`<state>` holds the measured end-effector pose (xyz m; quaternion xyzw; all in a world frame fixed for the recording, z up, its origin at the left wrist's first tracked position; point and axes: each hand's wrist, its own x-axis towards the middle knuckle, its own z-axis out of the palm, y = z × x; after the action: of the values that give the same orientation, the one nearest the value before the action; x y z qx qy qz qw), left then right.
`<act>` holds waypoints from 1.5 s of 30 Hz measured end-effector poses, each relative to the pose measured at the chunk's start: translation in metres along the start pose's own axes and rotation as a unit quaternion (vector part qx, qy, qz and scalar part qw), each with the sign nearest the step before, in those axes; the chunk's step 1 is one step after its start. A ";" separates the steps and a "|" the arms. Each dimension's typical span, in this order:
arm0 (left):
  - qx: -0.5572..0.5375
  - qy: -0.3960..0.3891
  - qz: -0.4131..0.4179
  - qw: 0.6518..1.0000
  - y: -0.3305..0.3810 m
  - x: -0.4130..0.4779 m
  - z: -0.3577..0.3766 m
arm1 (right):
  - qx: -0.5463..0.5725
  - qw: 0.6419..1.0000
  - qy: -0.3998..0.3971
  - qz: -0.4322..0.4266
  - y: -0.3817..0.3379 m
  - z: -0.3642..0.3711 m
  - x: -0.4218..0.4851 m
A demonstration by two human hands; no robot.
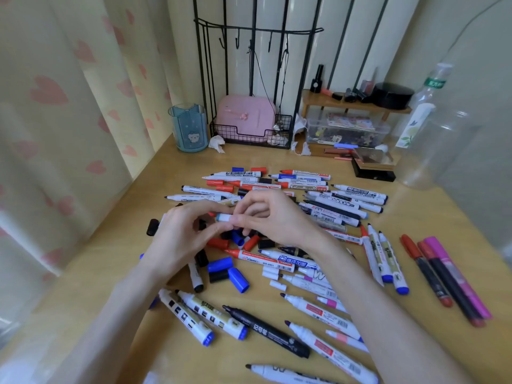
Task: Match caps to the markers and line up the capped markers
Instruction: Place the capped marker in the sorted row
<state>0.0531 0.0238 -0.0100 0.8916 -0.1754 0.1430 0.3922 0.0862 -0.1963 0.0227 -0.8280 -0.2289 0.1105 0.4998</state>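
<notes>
Three capped markers (448, 284) (side by side), two hands (177, 234)

Jumbled uncapped markers (266, 331) and loose caps (238, 279); three capped markers (458, 277) together, far right.

Left hand (177, 231) & right hand (273, 217) pinch a white marker (224, 217) above scattered caps (238, 278) on table (432, 217).
</notes>
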 end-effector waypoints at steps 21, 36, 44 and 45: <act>0.051 0.041 -0.034 0.997 0.000 -0.003 0.007 | -0.227 0.964 -0.004 0.140 0.042 -0.096 -0.091; 0.093 0.024 0.002 0.995 0.000 -0.005 0.011 | -0.237 0.966 -0.017 0.097 0.043 -0.090 -0.134; 0.093 0.032 0.006 0.995 0.001 -0.006 0.011 | -0.220 0.970 0.033 0.101 0.049 -0.085 -0.150; 0.092 0.034 0.007 0.995 0.001 -0.006 0.011 | -0.213 0.971 0.044 0.099 0.049 -0.083 -0.150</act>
<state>0.0480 0.0162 -0.0184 0.9174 -0.1546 0.1912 0.3130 0.0025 -0.3533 0.0124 -0.9379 -0.1415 0.0718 0.3084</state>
